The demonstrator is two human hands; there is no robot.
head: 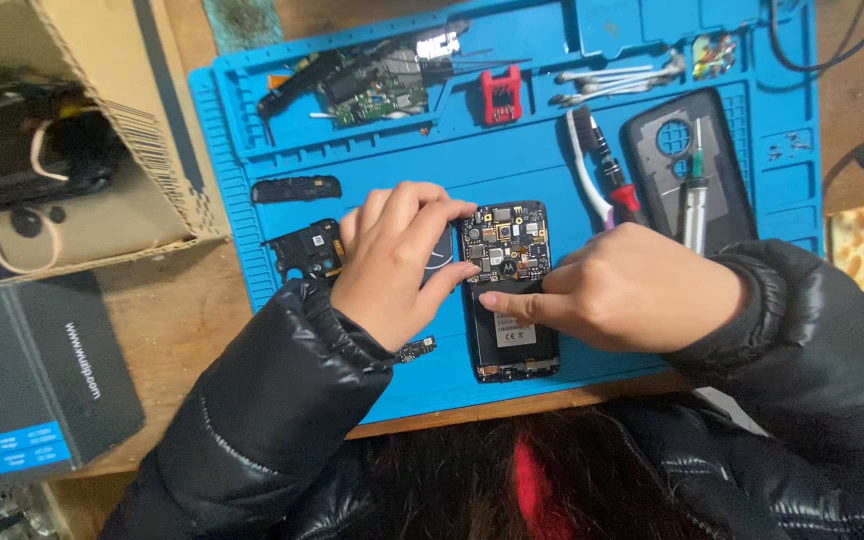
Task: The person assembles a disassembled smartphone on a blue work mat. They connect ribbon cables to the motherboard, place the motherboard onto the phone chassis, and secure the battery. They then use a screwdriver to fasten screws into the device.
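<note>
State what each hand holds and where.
Both the left hand and right hand pinch the opened black phone at its middle edges, against the blue mat.

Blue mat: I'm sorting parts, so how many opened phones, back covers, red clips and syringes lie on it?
Opened phone: 1
Back cover: 1
Red clip: 1
Syringe: 1
Total: 4

open cardboard box (142, 120) top left | black box (37, 380), blue label (30, 447), lower left
</note>
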